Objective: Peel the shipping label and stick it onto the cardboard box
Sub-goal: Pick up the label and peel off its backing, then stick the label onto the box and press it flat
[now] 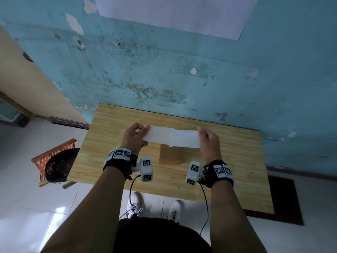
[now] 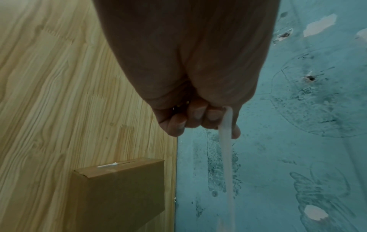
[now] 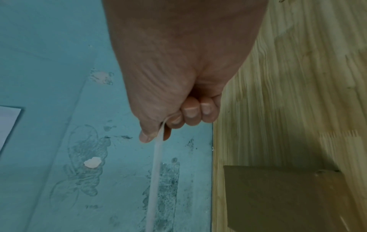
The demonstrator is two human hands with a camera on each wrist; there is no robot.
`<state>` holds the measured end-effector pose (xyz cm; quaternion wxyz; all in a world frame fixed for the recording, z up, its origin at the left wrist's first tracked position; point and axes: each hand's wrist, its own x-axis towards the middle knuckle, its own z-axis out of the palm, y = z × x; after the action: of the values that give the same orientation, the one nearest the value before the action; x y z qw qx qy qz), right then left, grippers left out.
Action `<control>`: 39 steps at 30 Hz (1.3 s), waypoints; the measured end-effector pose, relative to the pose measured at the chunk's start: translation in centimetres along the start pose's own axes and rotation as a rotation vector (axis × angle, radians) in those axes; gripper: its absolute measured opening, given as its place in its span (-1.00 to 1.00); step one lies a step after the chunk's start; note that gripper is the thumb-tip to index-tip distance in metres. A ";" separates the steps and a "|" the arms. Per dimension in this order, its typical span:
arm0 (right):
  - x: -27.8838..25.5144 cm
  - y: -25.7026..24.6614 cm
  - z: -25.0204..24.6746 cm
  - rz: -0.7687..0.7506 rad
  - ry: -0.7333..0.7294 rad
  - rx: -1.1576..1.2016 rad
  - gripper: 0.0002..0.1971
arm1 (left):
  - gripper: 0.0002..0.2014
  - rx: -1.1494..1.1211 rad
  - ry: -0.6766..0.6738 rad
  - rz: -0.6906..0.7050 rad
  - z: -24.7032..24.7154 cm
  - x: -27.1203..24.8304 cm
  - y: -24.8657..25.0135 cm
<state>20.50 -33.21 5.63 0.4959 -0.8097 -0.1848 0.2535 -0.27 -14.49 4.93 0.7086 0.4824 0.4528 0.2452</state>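
Location: a room in a modest home. Indicators: teal painted wall (image 1: 237,73) with peeling patches and pencil scribbles, white tiled floor (image 1: 27,207), small wooden table (image 1: 228,170) set against the wall, woven stool (image 1: 54,159) beside it.

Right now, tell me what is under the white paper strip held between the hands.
Under the long white paper label strip, the small brown cardboard box sits on the light wooden table. Its near part shows; the strip covers its far end in the head view.
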 end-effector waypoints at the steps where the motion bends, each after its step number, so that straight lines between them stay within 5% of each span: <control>1: -0.1 0.1 0.0 0.002 0.002 -0.003 -0.56 | -0.73 -0.015 0.000 -0.010 0.1 -0.1 -0.1; 5: 0.1 0.5 -1.8 0.046 0.122 -0.023 -0.55 | -0.69 -0.139 0.099 -0.085 -1.8 -0.1 -0.1; 11: 1.0 0.7 -4.0 0.086 0.269 -0.018 -0.49 | -0.69 0.111 0.361 -0.058 -4.9 0.8 -0.5; 21: -0.9 0.7 -0.2 0.209 0.129 -0.027 -0.55 | -0.78 0.057 0.290 -0.287 -2.9 0.1 -3.9; 25: -1.3 0.7 1.3 0.277 0.111 -0.014 -0.57 | -0.79 0.128 0.164 -0.264 -1.8 -0.8 -4.1; 32: -2.0 0.1 3.6 0.372 -0.040 0.024 -0.60 | -0.82 0.262 -0.265 -0.105 2.7 -2.9 -3.8; 36: -2.3 0.2 4.8 0.430 -0.094 0.092 -0.65 | -0.65 0.410 -0.484 -0.025 4.7 -3.8 -3.4; 39: -2.4 -0.1 5.5 0.457 -0.073 0.077 -0.61 | -0.47 0.560 -0.478 0.070 5.5 -4.1 -3.8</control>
<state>15.36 -30.60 4.17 0.4490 -0.8014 -0.0046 0.3951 2.29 -21.81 3.88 0.6261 0.7165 0.3072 0.0162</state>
